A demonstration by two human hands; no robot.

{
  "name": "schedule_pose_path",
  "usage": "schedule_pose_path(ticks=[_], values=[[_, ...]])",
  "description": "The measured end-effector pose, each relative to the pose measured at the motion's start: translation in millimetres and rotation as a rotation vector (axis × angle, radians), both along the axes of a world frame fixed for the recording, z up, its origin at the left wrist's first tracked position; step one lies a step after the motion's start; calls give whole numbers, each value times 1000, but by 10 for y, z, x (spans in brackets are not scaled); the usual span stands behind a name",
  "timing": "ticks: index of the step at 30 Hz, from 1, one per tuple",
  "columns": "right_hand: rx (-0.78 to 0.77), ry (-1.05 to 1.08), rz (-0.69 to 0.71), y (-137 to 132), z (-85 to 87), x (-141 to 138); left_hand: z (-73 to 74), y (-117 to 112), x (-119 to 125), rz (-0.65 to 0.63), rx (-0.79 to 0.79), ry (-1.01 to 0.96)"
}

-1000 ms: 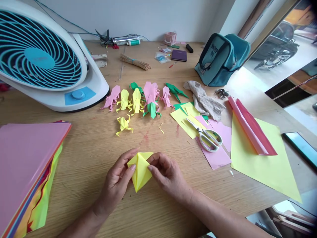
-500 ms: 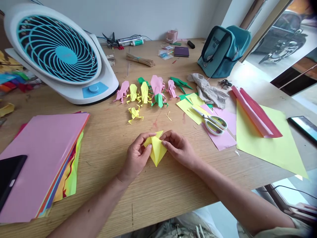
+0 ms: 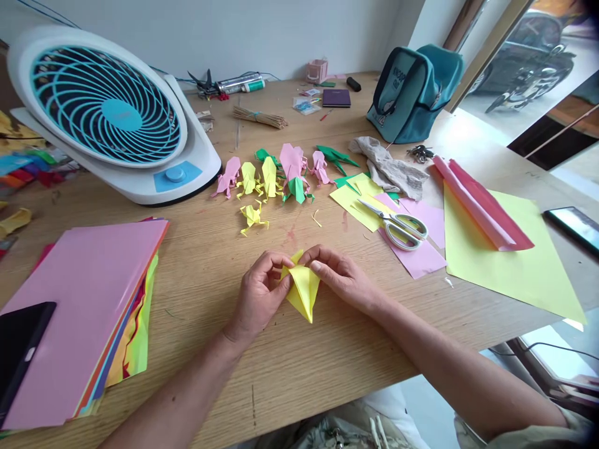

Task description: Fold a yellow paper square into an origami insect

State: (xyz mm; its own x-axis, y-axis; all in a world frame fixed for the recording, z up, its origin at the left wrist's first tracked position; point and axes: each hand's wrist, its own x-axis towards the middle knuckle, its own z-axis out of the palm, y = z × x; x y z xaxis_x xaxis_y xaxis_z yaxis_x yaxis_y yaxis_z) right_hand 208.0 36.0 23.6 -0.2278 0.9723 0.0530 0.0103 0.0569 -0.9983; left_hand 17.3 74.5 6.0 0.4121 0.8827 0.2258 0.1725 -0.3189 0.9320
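A folded yellow paper piece, pointed at its lower end, lies on the wooden table between my hands. My left hand pinches its left upper edge with thumb and fingers closed. My right hand pinches its right upper edge the same way. Beyond them stands a row of finished paper figures in pink, yellow and green, with one small yellow figure set a little nearer.
A stack of coloured paper with a pink top sheet lies at the left, a dark phone on it. A white and teal fan stands behind. Scissors, paper scraps, a large yellow sheet, a pink roll, a teal bag and another phone are at the right.
The view pulled back and shifted, so the hands sit higher in the picture. Both hands kept hold of the yellow piece; its point now tilts slightly to the right.
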Motion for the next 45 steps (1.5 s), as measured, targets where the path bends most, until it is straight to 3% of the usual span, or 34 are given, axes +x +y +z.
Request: schedule_pose_path(ticks=[10, 17, 22, 27, 34, 45], values=[[-40, 116, 183, -37, -85, 63, 27, -42, 12, 81, 75, 57], [-131, 148, 227, -106, 39, 54, 110, -62, 41, 145, 17, 53], [-117, 119, 161, -82, -13, 14, 154, -52, 70, 157, -129, 15], [-130, 78, -18, 4, -121, 17, 147, -37, 50, 125, -302, -55], [-102, 59, -114, 5, -84, 38, 78, 30, 15, 25, -430, -89], [-97, 39, -183, -8, -94, 41, 69, -66, 119, 31, -288, -1]])
